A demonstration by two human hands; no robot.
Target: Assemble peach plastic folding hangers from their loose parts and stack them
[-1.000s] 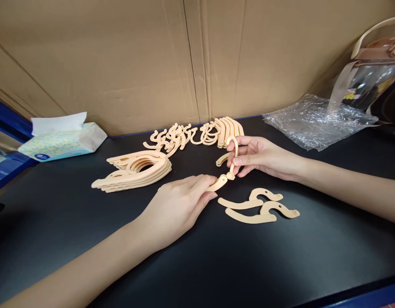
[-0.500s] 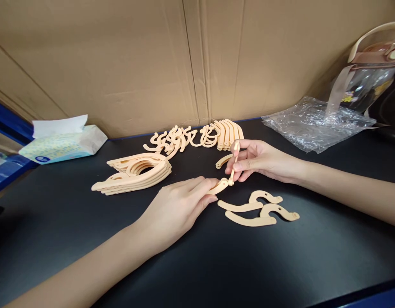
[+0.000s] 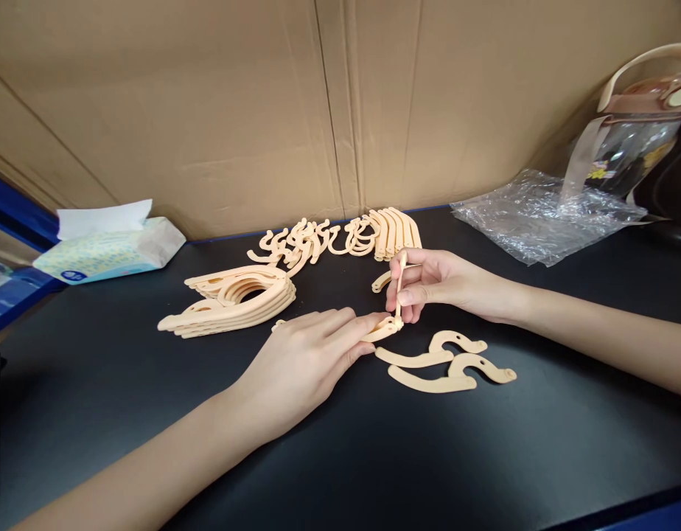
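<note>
The hook [image 3: 401, 289] is located just right of the frame's centre. Its long axis is near vertical, curved end up, seen nearly edge-on. Its lower end meets the right end of the bar [image 3: 383, 330], which lies with its long axis running lower left to upper right. The right hand [image 3: 443, 284] pinches the hook between thumb and curled fingers. The left hand [image 3: 312, 350] grips the bar, thumb below, fingers above, nearly closed and covering most of it. Loose pieces [image 3: 432, 380] lie just beside, at the lower right.
</note>
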